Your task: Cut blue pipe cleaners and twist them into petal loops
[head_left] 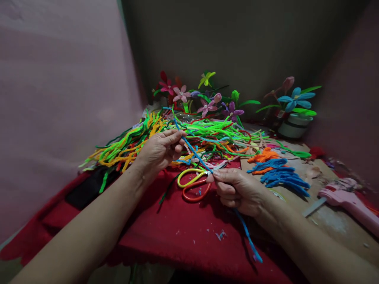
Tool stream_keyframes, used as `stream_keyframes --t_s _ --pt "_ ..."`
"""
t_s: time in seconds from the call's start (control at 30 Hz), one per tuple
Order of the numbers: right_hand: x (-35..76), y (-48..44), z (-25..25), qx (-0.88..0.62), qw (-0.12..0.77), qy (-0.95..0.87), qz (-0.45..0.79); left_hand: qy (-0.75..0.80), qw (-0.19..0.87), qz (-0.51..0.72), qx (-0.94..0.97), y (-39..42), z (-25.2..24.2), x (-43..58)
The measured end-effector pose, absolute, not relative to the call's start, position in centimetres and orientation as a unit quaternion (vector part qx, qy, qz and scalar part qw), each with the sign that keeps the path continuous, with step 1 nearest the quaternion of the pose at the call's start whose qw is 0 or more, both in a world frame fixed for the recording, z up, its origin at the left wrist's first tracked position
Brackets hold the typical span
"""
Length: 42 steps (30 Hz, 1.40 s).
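A long blue pipe cleaner (195,153) stretches slantwise between my two hands. My left hand (162,148) pinches it near its upper end, a short tip sticking out past the fingers. Lower down, my right hand (237,187) grips it between thumb and fingers, and the tail hangs below toward the table's front edge. Scissors (189,184) with one yellow and one red handle lie on the red cloth just behind and left of my right hand, their blades partly hidden by it. Bundled blue pipe cleaners (282,177) and orange ones (266,154) rest to the right.
A heap of coloured pipe cleaners (213,128) spreads across the back of the red cloth (174,232). Behind it stand fuzzy flowers (206,107). At right are a white pot (294,125) with a blue flower (296,98) and a pink glue gun (346,197) on cardboard.
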State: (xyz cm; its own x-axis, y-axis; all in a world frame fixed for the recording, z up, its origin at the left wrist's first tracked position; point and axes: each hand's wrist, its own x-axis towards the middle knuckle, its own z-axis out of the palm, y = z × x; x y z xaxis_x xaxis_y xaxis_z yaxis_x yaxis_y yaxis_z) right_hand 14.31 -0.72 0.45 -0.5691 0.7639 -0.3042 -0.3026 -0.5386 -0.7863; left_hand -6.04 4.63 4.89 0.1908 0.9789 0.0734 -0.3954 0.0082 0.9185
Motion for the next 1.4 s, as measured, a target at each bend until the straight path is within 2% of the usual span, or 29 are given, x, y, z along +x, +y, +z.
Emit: stream_keyframes --t_s 0.27,0.83,1.1,1.4 --pt "14.1 -1.0 -0.1 -0.306 0.299 -0.371 0.824 0.270 0.696 0.575 0.335 4.3 4.8 -5.2" --pt "13.9 -1.2 -0.2 -0.297 0.274 -0.388 0.828 0.291 0.604 0.618 0.411 4.8 4.4 -5.4" --pt "13.6 -1.8 0.9 -0.286 0.296 -0.390 0.823 0.313 0.629 0.632 0.327 5.3 4.2 -5.6" --pt "13.6 -1.6 0.5 -0.306 0.270 -0.386 0.828 0.299 0.655 0.626 0.297 5.8 4.3 -6.3"
